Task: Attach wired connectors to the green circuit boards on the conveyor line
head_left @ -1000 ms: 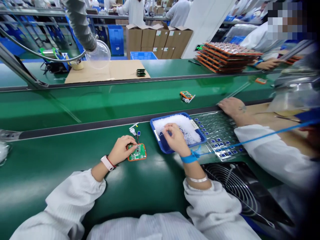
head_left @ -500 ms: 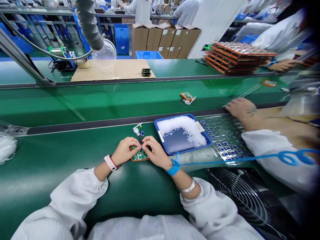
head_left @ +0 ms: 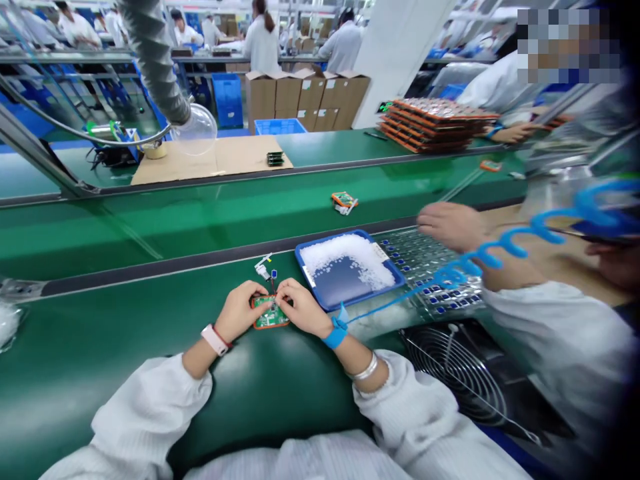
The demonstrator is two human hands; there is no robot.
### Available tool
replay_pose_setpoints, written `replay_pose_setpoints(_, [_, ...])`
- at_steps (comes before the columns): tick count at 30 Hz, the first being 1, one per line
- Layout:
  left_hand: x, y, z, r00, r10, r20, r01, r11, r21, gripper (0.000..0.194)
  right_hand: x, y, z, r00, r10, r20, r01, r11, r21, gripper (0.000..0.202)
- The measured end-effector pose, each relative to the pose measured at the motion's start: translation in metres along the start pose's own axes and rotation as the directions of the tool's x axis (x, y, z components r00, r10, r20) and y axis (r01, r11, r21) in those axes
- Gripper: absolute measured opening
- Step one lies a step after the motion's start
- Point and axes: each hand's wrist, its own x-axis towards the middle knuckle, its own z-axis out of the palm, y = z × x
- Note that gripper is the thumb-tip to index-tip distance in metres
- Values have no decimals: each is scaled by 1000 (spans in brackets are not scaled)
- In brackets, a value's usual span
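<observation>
A small green circuit board (head_left: 271,317) in an orange frame lies on the green table. My left hand (head_left: 241,311) is closed on its left edge, thumb over the board. My right hand (head_left: 303,308) pinches at the board's upper right; what is between its fingertips is too small to make out. Just beyond the fingers are a small blue square part (head_left: 274,274) on dark wires and a white connector piece (head_left: 262,268). A blue tray (head_left: 340,297) of white granules stands right of my hands.
Another person's hand (head_left: 450,225) is over clear sheets of small blue parts (head_left: 443,300) at the right. A coiled blue cord (head_left: 515,243) crosses there. A black fan (head_left: 465,373) sits lower right. Another orange-framed board (head_left: 344,199) lies on the green strip beyond.
The view has shifted, with the background lower and further left. Both my hands stay at the board. The other person's hand has lifted and the blue cord has swung upward.
</observation>
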Motion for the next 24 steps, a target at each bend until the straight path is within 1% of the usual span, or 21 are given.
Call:
replay_pose_setpoints(1, [-4, -1, 0, 998, 58, 11, -58, 998, 31, 36, 0, -3, -3, 1000, -17, -13, 17, 1000, 15, 13])
replay_pose_setpoints(3, [-13, -3, 0, 984, 162, 72, -169, 981, 98, 61, 0, -8, -13, 996, -58, -63, 60, 998, 33, 13])
replay_pose_setpoints(4, [-16, -3, -1, 977, 184, 104, -196, 973, 124, 67, 0, -10, -19, 992, -77, -104, 80, 996, 33, 12])
replay_pose_setpoints(5, [-18, -3, -2, 976, 181, 121, -197, 970, 140, 68, 1, -11, -25, 984, -91, -150, 96, 995, 27, 12])
replay_pose_setpoints(7, [-17, -3, -7, 984, 124, 130, -137, 985, 103, 66, 2, -8, -39, 964, -103, -246, 107, 994, 1, 12])
replay_pose_setpoints(8, [-13, -3, -11, 988, 74, 136, -79, 996, 30, 66, 3, -5, -46, 952, -100, -289, 100, 995, -17, 12])
replay_pose_setpoints(9, [-8, -3, -15, 989, 18, 147, -6, 997, -81, 66, 4, -1, -52, 941, -93, -326, 84, 996, -40, 12])
replay_pose_setpoints(10, [0, -4, -21, 987, -36, 158, 71, 973, -219, 65, 4, 4, -58, 930, -83, -357, 63, 996, -67, 12])
replay_pose_setpoints(11, [10, -6, -27, 984, -83, 155, 134, 923, -362, 63, 5, 10, -64, 920, -72, -384, 37, 995, -97, 12])
replay_pose_setpoints(12, [22, -9, -33, 985, -121, 123, 166, 857, -488, 60, 6, 16, -69, 911, -61, -407, 9, 991, -130, 12])
replay_pose_setpoints(13, [35, -11, -40, 986, -154, 58, 159, 797, -583, 57, 6, 22, -73, 903, -53, -426, -20, 986, -165, 12])
replay_pose_setpoints(14, [49, -14, -47, 982, -185, -49, 112, 764, -635, 57, 7, 27, -77, 894, -46, -445, -49, 979, -199, 11])
replay_pose_setpoints(15, [64, -17, -53, 964, -206, -171, 49, 765, -642, 58, 7, 32, -81, 886, -40, -461, -75, 971, -229, 11])
replay_pose_setpoints(16, [78, -21, -58, 933, -211, -291, -8, 796, -605, 61, 7, 36, -84, 880, -36, -474, -98, 962, -254, 11])
replay_pose_setpoints(17, [92, -25, -62, 892, -197, -406, -52, 848, -527, 65, 7, 40, -86, 875, -32, -483, -118, 954, -276, 11])
replay_pose_setpoints(18, [104, -29, -64, 852, -159, -499, -74, 907, -415, 69, 6, 43, -88, 872, -29, -488, -133, 946, -295, 11])
replay_pose_setpoints(19, [115, -35, -65, 820, -103, -563, -75, 956, -285, 71, 6, 46, -90, 872, -29, -489, -144, 939, -311, 11])
replay_pose_setpoints(20, [124, -42, -65, 803, -44, -594, -57, 987, -151, 72, 6, 48, -91, 871, -28, -490, -153, 933, -326, 11])
replay_pose_setpoints(21, [130, -50, -65, 808, 3, -589, -25, 999, -29, 72, 6, 50, -93, 872, -26, -489, -163, 926, -339, 11])
replay_pose_setpoints(22, [135, -59, -64, 828, 28, -560, 14, 997, 70, 71, 6, 52, -94, 873, -22, -488, -173, 920, -351, 11])
replay_pose_setpoints(24, [140, -80, -62, 886, 23, -464, 86, 973, 213, 71, 5, 54, -95, 878, -8, -479, -194, 909, -370, 11])
